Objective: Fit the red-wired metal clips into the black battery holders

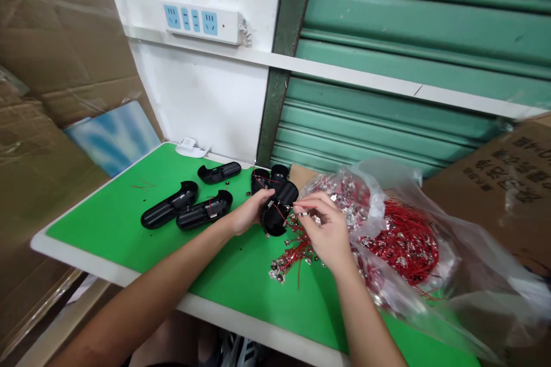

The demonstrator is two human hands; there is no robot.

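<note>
Your left hand point(247, 213) is curled around a black plastic shell point(279, 209), held just above the green table point(129, 241). Your right hand point(325, 229) pinches a red wire point(301, 206) closed at the shell. Loose wires point(293, 255) lie under it. Clear bag of wires point(404, 241) just right. Three more shells point(189, 206) lie left; another point(269, 178) sits behind.

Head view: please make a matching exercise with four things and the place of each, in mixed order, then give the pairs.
Things:
1. black housing
2. red wire
3. power strip
4. clear plastic bag

Places:
A. on the white wall
B. pinched in the right hand
C. lying at the right, full of red wires
D. gripped in the left hand

Pairs: 1-D, 2-B, 3-A, 4-C
</note>
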